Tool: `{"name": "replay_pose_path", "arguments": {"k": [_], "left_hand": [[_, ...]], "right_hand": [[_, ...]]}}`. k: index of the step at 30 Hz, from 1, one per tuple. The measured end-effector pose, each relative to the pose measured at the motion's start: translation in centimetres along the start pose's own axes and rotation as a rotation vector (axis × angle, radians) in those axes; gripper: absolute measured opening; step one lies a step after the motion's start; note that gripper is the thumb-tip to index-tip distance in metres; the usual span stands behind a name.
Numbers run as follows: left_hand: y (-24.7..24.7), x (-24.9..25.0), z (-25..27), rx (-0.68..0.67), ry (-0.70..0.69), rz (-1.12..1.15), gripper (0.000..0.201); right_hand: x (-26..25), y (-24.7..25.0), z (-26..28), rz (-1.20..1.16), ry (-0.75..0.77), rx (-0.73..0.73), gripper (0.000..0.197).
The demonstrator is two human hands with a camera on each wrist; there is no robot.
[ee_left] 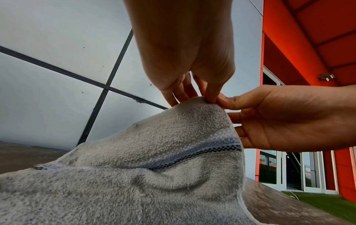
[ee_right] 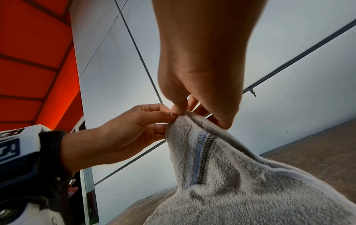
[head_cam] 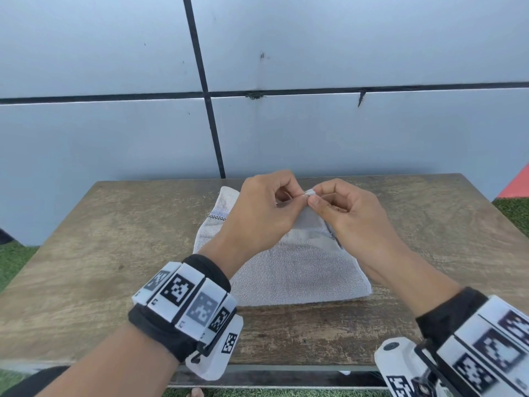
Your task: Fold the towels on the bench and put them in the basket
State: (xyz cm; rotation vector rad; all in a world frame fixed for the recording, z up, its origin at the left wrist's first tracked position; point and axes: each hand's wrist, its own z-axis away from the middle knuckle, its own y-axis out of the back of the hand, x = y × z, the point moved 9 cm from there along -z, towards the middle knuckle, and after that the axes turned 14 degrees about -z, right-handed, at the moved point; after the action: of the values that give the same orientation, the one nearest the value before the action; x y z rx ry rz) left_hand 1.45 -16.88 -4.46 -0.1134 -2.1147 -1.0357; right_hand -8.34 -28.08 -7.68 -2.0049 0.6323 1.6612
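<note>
One pale grey towel (head_cam: 300,270) on the wooden bench (head_cam: 100,253), near its middle, part folded, with one corner lifted off the surface and the rest lying flat. Woven band of blue stripe and black-and-white checks (ee_left: 202,148) running across the raised part, seen clearly from both wrist views. Left hand (head_cam: 267,207) pinching the lifted corner between thumb and fingertip, other fingers curled. Right hand (head_cam: 347,213) pinching the same corner right beside it, fingertips of both hands touching. Marker-covered bands (head_cam: 186,299) strapped on both wrists. Pale panelled wall (head_cam: 343,53) with dark seams behind the bench. Orange-red cladding (ee_left: 308,38) off to one side. Green turf (head_cam: 14,259) below.
</note>
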Motion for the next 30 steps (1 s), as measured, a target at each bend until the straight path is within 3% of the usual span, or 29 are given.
{"name": "replay_pose_path", "arguments": {"k": [11, 14, 17, 19, 23, 25, 30], "left_hand": [[-0.7, -0.3, 0.7, -0.135, -0.034, -0.027, 0.02], [-0.4, -1.8, 1.3, -0.174, 0.016, -0.09, 0.022], [-0.1, -3.5, 2.5, -0.281, 0.093, -0.143, 0.035], [-0.4, -3.8, 3.2, -0.389, 0.051, -0.219, 0.044], [-1.5, -2.3, 4.4, -0.584, 0.006, -0.306, 0.029], [-2.1, -1.4, 4.8, -0.627, -0.014, -0.344, 0.031], [-1.1, -0.4, 4.4, -0.521, -0.011, -0.353, 0.03]], "right_hand": [[-1.1, 0.9, -0.2, 0.059, 0.099, 0.06, 0.017], [-1.6, 1.6, -0.3, 0.084, 0.113, 0.078, 0.017], [-2.1, 2.2, -0.1, 0.104, 0.118, 0.082, 0.019], [-2.4, 2.2, 0.0, 0.126, 0.112, 0.05, 0.02], [-2.9, 2.0, 0.8, 0.128, 0.095, -0.031, 0.016], [-3.3, 1.8, 1.3, 0.119, 0.107, -0.072, 0.016], [-4.9, 2.6, 2.4, 0.071, 0.154, -0.082, 0.018]]}}
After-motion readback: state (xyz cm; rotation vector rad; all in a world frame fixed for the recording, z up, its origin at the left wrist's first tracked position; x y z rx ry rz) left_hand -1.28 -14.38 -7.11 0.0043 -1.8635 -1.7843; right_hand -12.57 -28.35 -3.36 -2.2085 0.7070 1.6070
